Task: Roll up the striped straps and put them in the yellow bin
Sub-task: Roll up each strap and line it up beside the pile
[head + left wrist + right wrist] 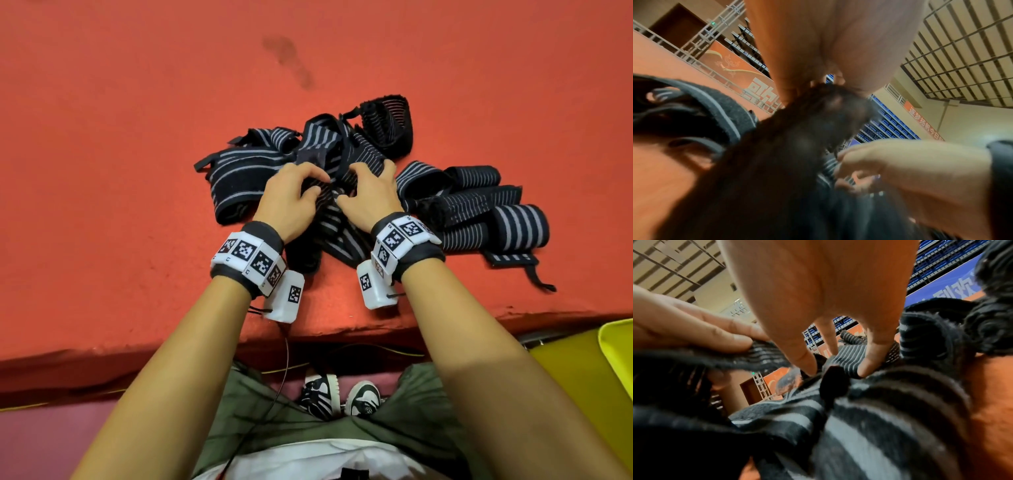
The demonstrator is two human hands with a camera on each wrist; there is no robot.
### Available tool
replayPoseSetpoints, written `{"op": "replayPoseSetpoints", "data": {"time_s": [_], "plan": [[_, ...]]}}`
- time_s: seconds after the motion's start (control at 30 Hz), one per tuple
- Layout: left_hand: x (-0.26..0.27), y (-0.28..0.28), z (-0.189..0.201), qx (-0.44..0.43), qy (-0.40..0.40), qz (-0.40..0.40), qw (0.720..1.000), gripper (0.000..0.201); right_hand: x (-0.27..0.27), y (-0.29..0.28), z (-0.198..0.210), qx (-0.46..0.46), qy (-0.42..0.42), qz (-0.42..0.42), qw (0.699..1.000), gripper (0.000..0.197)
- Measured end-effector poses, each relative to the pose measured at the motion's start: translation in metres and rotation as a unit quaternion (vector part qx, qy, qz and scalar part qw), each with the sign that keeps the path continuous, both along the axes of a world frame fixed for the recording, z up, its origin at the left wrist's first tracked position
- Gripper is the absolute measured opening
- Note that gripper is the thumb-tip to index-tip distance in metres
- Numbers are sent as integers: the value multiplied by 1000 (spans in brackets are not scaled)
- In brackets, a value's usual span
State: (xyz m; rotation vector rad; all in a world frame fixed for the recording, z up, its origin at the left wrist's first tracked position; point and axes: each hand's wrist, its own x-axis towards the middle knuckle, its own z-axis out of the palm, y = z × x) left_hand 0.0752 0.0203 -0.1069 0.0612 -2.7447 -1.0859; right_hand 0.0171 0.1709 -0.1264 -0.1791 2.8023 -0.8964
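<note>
Nearest, at the right edge below the mat's lip, sits the yellow bin (616,346). On the red mat (102,154) both hands work side by side in the middle of the strap pile (329,147). The left hand (291,195) pinches a striped strap (764,355) with curled fingers. The right hand (370,195) presses its fingertips (869,363) down into the straps, fingers bent over the cloth. Just right of the hands lie several rolled straps (520,222); loose ones spread beyond.
</note>
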Motion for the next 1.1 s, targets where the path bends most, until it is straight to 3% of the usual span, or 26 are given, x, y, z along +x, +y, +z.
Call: {"op": "replayPoseSetpoints", "data": {"time_s": [0.13, 0.37, 0.57, 0.73, 0.87, 0.97, 1.1], "plan": [[-20, 1, 9, -29, 1, 7, 1000, 22, -11, 0, -3, 12, -39, -24, 999, 62], [-45, 18, 0, -20, -51, 5, 999, 30, -19, -1, -1, 49, -56, -24, 997, 36], [-29, 16, -6, 32, -61, 0, 998, 47, 2, 10, 15, -99, 70, -2, 993, 22], [2, 14, 4, 103, -23, -1, 994, 77, 38, 5, 38, -194, 74, 64, 976, 12], [23, 16, 13, 162, 26, 4, 986, 58, 66, 4, 44, -279, 55, 71, 956, 29], [41, 23, 14, 177, 44, 9, 983, 44, 77, 8, 42, -291, 28, 77, 953, 41], [59, 25, 3, 208, 57, 36, 976, 27, 83, 18, 32, -295, -1, 96, 951, 27]]}}
